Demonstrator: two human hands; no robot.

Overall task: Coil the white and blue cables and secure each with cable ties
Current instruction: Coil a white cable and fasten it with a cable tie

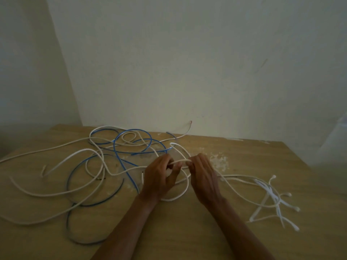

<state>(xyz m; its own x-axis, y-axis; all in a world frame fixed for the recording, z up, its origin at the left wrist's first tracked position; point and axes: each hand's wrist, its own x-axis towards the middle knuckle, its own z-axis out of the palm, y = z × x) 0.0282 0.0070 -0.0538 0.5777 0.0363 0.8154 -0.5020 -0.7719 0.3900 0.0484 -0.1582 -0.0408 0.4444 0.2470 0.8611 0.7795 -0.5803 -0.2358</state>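
Note:
A long white cable [75,154] sprawls in loose loops over the wooden table [187,231], tangled with a blue cable [131,152] that curls at the back centre and left. Above the table's middle, my left hand [159,177] pinches a short stretch of the white cable, and my right hand [202,175] grips the same stretch just to its right. A small loop of white cable hangs below and between both hands. Several white cable ties [274,201] lie in a loose heap on the right.
A pale wall [187,62] stands right behind the table's far edge. Small white scraps [219,160] are scattered beyond my right hand. A cable end with a red tip [190,122] leans against the wall.

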